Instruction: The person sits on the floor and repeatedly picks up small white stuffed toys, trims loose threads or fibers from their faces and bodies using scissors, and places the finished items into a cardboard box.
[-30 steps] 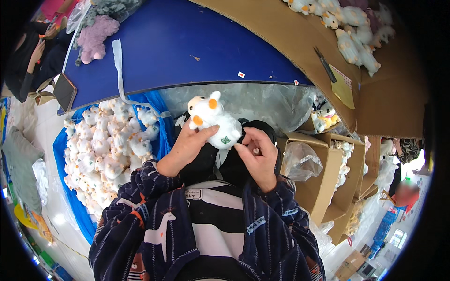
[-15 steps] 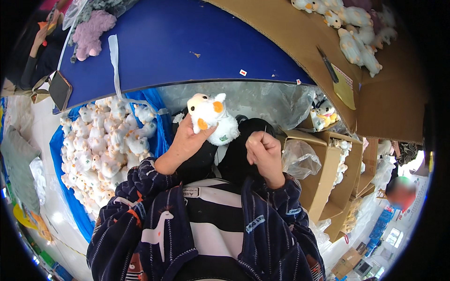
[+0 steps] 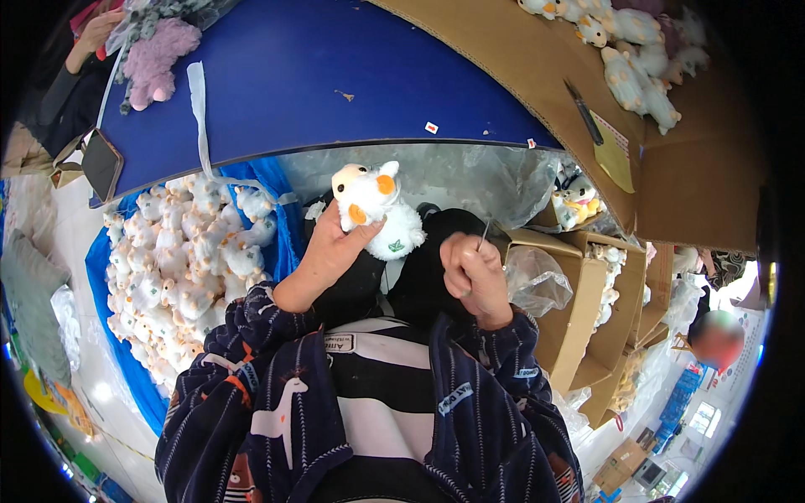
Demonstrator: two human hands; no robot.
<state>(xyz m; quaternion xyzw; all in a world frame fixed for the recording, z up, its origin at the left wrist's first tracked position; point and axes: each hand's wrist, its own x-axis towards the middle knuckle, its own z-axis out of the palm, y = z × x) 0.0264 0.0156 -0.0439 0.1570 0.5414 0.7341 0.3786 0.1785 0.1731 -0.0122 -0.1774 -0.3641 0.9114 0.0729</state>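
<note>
My left hand (image 3: 334,245) is wrapped round a small white plush toy (image 3: 401,225) above my lap. The toy has orange patches, dark eyes and a small green leaf mark low on its body; its face tilts up and to the left. To the right of it, my right hand (image 3: 475,275) is closed in a pinch on a thin needle (image 3: 484,233), which points upward. The two hands are apart, and the needle does not touch the toy. Whether a thread hangs from the needle, I cannot make out.
A blue bag (image 3: 102,267) full of similar plush toys stands at my left. Ahead lies a blue table (image 3: 319,75) with a phone (image 3: 102,165) at its left corner. Cardboard boxes (image 3: 537,335) stand at right; a knife (image 3: 584,113) rests on cardboard. Another person's hand (image 3: 99,32) shows far left.
The plush toy has shifted slightly left and turned a little in my left hand. My right hand stays nearly in place, with the needle's angle slightly changed.
</note>
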